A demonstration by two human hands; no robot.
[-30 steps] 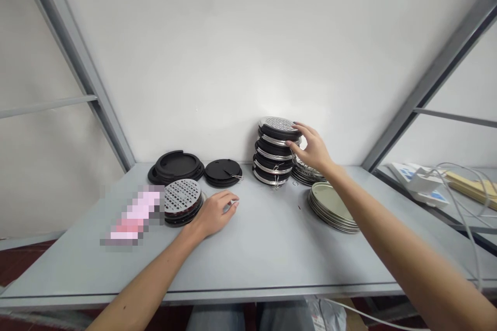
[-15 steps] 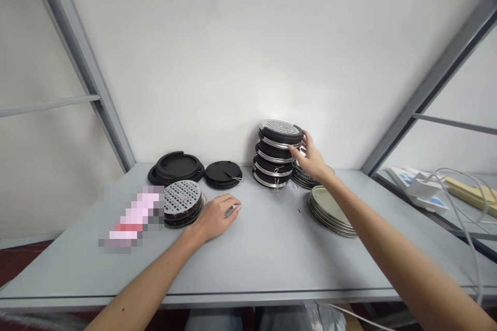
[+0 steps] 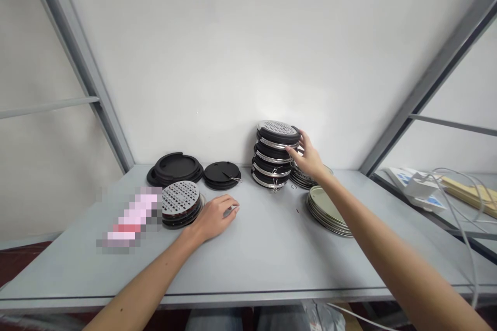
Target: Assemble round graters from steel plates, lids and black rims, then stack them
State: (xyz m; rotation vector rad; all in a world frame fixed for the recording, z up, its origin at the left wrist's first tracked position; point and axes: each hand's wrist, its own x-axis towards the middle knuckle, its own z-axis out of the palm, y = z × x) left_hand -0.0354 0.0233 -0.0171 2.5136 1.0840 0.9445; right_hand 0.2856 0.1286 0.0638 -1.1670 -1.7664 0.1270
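Observation:
My right hand [image 3: 308, 158] reaches to the back of the grey table [image 3: 252, 253]. Its spread fingers rest against the right side of a tall stack of black-rimmed discs with perforated metal tops [image 3: 275, 155], near the stack's top. My left hand [image 3: 215, 215] lies on the table with its fingers curled over a small silvery piece [image 3: 232, 210]. It sits just right of a low stack of perforated discs [image 3: 180, 202].
Black rubber rings [image 3: 175, 167] and black lids [image 3: 222, 173] lie at the back left. A pile of flat metal plates [image 3: 326, 210] is at the right, with more perforated discs [image 3: 306, 178] behind it. A blurred pink patch [image 3: 130, 220] is at the left. Cables and papers [image 3: 438, 191] lie beyond the frame post.
My right hand slid from the top disc's edge down to the side of the tall stack. My left hand's fingers curled closer around the small piece.

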